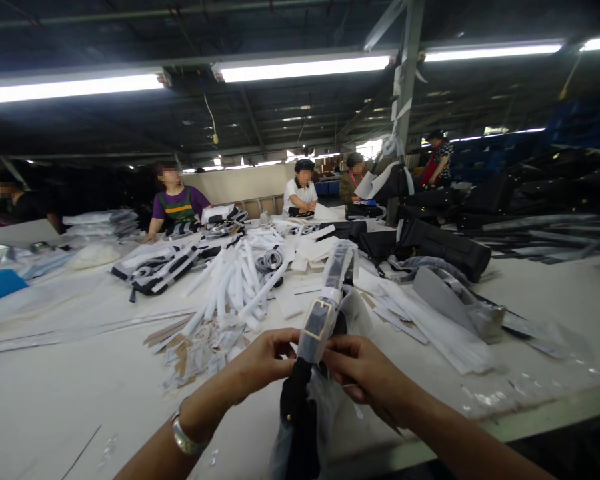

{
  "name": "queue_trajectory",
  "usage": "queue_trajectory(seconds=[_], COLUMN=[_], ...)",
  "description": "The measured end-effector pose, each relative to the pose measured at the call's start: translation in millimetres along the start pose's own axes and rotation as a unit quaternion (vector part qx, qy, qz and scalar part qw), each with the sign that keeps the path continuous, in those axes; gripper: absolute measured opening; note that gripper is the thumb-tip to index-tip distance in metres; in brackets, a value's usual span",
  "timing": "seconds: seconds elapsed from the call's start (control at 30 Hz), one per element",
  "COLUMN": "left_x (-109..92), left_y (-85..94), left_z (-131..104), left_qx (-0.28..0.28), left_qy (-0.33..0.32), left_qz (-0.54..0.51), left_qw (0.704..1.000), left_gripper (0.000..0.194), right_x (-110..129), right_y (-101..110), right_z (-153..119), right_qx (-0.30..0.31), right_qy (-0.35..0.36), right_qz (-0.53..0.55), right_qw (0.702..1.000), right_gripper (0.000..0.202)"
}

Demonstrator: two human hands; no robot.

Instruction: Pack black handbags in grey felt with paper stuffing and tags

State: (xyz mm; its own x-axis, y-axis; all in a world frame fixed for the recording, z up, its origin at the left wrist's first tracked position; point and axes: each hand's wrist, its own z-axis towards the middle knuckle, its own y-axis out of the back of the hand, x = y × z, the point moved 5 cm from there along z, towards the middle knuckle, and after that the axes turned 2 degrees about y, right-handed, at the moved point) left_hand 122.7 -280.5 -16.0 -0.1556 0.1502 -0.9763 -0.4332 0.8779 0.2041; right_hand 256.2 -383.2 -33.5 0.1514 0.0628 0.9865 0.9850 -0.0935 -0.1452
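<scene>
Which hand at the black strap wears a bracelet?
The left hand: a shiny silver-coloured bracelet circles its wrist. The right hand, on the other side of the plastic-wrapped, gold-buckled black strap, shows none.

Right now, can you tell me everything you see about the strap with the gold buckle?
The strap is dark, flat and long, with a shiny, see-through wrapping that looks like plastic. Its gold-coloured buckle is a rectangular frame, and a white band goes around the strap just above it. The strap slants up and away, leaning right at the top. The left hand and right hand hold it from either side near its lower end, above a black piece.
</scene>
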Motion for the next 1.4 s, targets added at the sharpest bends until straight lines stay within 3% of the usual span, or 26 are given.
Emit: queue_trajectory(seconds=[0.13,0.37,0.53,0.63,0.7,0.83,0.93,1.0,1.1,1.2,1.3,1.4], left_x=[-3,6,15,14,14,18,18,15,12,10,8,3], left_y=[-5.1,7.7,2.0,-3.2,-6.1,-11.2,-17.6,-22.2,-26.1,-25.6,-24.2,-20.5], left_z=[4,-20,-47,-58,-62,-66,-65,-64,-62,-61,-62,-64], left_qx=[0.006,-0.045,-0.089,-0.130,-0.141,-0.154,-0.146,-0.136,-0.133,-0.148,-0.160,-0.178], left_qy=[-0.016,-0.007,-0.040,-0.093,-0.114,-0.063,-0.016,-0.009,-0.011,-0.009,-0.009,-0.050], left_qz=[-0.006,-0.126,-0.301,-0.367,-0.384,-0.348,-0.303,-0.282,-0.254,-0.239,-0.241,-0.230], left_qw=[1.000,0.991,0.949,0.916,0.905,0.923,0.942,0.950,0.958,0.960,0.957,0.955], left_gripper=[0.023,0.025,0.021,0.019,0.018,0.023,0.037,0.042,0.048,0.052,0.054,0.052], right_x=[9,1,-21,-28,-29,-29,-24,-17,-8,-5,0,13], right_y=[-10,1,-2,-5,-9,-15,-15,-17,-22,-24,-26,-27], right_z=[3,-16,-37,-51,-57,-65,-64,-64,-65,-63,-59,-58], right_qx=[0.022,-0.041,-0.087,-0.117,-0.105,-0.065,-0.068,-0.080,-0.095,-0.063,-0.010,-0.010], right_qy=[0.009,0.052,0.033,0.040,0.044,0.076,0.182,0.292,0.450,0.510,0.511,0.505], right_qz=[-0.014,0.023,0.117,0.149,0.171,0.214,0.097,-0.068,-0.293,-0.407,-0.451,-0.391], right_qw=[1.000,0.998,0.989,0.981,0.979,0.972,0.976,0.951,0.838,0.755,0.732,0.769], right_gripper=[0.047,0.045,0.044,0.032,0.028,0.029,0.029,0.029,0.041,0.053,0.058,0.047])
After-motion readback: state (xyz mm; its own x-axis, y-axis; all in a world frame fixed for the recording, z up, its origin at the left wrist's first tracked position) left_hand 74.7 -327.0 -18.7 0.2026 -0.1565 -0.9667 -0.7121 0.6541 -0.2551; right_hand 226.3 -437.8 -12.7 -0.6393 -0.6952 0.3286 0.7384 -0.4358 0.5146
